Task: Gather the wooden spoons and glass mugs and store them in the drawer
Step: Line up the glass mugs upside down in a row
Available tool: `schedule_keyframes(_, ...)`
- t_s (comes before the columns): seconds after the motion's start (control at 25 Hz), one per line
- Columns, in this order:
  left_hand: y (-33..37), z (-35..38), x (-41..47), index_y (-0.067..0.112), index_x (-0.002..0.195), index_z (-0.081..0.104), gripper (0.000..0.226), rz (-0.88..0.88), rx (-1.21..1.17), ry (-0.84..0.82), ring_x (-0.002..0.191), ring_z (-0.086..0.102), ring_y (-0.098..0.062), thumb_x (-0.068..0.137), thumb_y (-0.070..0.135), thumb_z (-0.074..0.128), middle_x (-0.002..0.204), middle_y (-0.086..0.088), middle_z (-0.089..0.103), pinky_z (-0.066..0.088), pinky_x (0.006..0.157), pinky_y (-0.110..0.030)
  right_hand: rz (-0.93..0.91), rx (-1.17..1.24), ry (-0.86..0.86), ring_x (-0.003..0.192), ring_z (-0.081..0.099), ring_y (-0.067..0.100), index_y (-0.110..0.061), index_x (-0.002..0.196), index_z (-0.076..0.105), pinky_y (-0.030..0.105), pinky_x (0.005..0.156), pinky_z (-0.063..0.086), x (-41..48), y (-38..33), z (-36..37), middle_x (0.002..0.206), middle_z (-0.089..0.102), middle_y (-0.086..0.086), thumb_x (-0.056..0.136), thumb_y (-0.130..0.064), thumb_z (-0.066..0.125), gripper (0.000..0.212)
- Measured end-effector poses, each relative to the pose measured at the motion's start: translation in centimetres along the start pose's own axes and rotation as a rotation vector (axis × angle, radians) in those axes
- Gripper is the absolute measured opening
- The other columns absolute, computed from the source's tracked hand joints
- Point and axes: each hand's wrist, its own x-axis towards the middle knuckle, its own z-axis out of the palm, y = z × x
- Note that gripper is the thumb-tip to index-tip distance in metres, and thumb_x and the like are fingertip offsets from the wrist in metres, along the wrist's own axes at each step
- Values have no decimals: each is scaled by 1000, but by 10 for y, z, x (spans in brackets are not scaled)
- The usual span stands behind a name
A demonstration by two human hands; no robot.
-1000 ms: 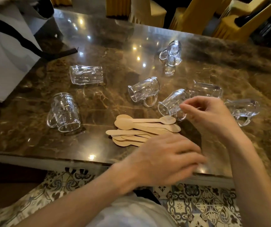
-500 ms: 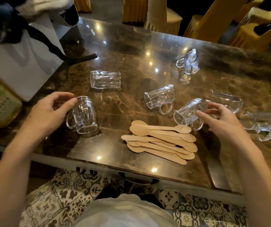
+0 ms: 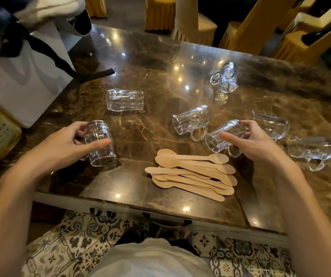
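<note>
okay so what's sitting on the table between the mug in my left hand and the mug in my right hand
In the head view, the pile of wooden spoons lies between the left-hand mug and the right-hand mug, slightly nearer you; otherwise bare marble table.

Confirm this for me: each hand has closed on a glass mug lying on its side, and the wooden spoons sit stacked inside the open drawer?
Not quite. The head view shows the wooden spoons piled on the marble table, not in a drawer. The rest holds: the left hand has its grip on the mug at left, the right hand on the mug beside the spoons, both on their sides.
</note>
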Motion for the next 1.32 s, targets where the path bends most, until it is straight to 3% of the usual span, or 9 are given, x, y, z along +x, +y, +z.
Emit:
schedule_keyframes(0.16,10,5,0,31,136,31,97,4,-5,9,90,52,-13,54,77,56,112,5,48,38,74,-31,4,42,-41,82,55,5,-19,134,26,21,57,39,5,-7,8,95,53,-9,62,-63,68,94)
schedule_keyframes(0.32,20,13,4,23,131,29,93,30,-34,24,91,52,-15,56,70,61,108,4,50,38,71,-27,34,133,-48,97,60,14,-21,123,27,23,64,43,7,-5,12,109,56,0,60,-59,75,88)
schedule_keyframes(0.44,23,14,6,25,120,32,82,35,-15,49,80,53,-8,57,68,63,104,5,52,38,63,-23,50,157,-19,89,57,9,-25,113,27,21,59,38,5,-7,9,101,56,-3,47,-63,77,91)
schedule_keyframes(0.64,21,6,6,26,110,35,66,41,-180,12,71,64,-9,62,61,64,89,11,60,40,55,-23,43,121,-7,95,56,15,-16,126,33,25,63,40,5,-7,-2,106,58,2,37,-67,76,112)
schedule_keyframes(0.72,18,5,6,27,107,37,59,50,-265,10,66,69,-8,64,58,64,85,7,67,40,57,-23,34,157,-26,103,56,21,-15,129,34,31,73,45,4,-4,-2,118,56,5,49,-63,78,102)
schedule_keyframes(0.84,15,5,6,28,104,42,52,49,-428,-2,72,70,-9,65,56,62,80,1,73,45,62,-23,10,174,-41,90,58,14,-20,120,37,26,63,42,-2,-3,-5,106,58,0,67,-53,74,73)
schedule_keyframes(1.0,12,6,2,31,102,46,48,70,-530,-38,80,70,-15,64,56,62,84,7,74,51,68,-29,-13,144,-40,76,61,11,-26,109,41,24,56,43,-8,-8,-11,96,61,0,74,-46,72,51)
schedule_keyframes(1.16,16,2,-2,42,109,49,56,86,-443,-18,82,70,-13,59,59,66,104,8,66,52,80,-38,-76,-9,25,95,60,17,-31,128,40,33,72,50,-14,-13,-10,111,58,1,68,-57,70,72)
schedule_keyframes(1.32,35,0,-14,50,118,49,65,191,-206,35,93,56,-2,56,66,62,112,19,56,37,74,-19,-152,-96,91,102,50,12,-27,128,48,30,78,45,-20,-19,-11,120,55,-2,62,-61,71,78)
